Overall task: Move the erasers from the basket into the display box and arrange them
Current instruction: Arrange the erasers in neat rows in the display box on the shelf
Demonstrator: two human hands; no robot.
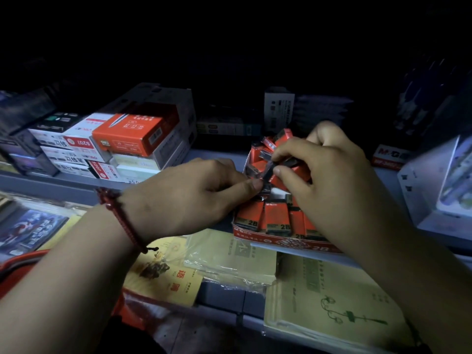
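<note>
Over the display box (288,242) on the shelf, the left hand (201,192) pinches 1 eraser (265,187) and the right hand (324,172) clutches several erasers (283,140). Best to release 1 at a time, upright, 2B label forward, snug against the front row (277,218)

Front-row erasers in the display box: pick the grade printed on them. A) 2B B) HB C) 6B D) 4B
A: the upright erasers along the front of the display box each read 2B near the bottom edge.
</note>
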